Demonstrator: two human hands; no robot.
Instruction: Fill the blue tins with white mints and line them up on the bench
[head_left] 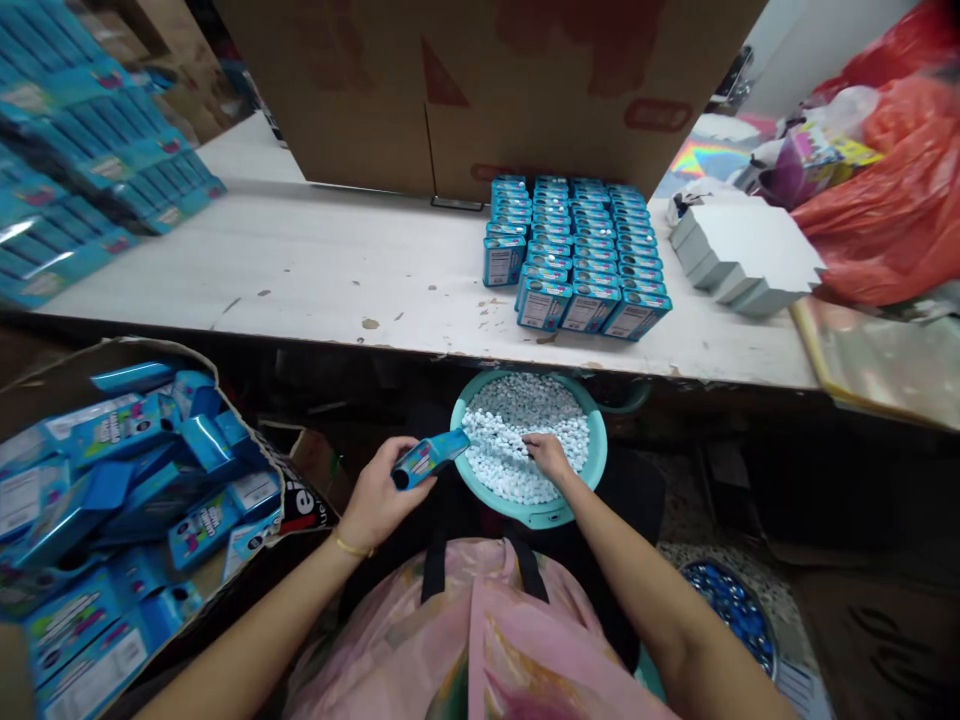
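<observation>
My left hand point(388, 492) grips a small blue candy box point(429, 457), tilted, with its far end at the rim of a turquoise basin point(598, 455). White pellet-like candies point(501, 468) fill much of the basin. Over them, my right hand point(552, 459) has its fingers drawn together and touching the pellets; what they hold, if anything, is hidden. To the left, a cardboard carton point(247, 440) is heaped with loose blue boxes point(124, 430).
Upright filled-looking blue boxes point(577, 260) stand in rows on a white table point(337, 260). Behind them is a large cardboard box point(480, 100). White folded cartons point(742, 250) and red plastic bags point(892, 200) lie right. A bowl of blue pieces point(727, 605) sits low right.
</observation>
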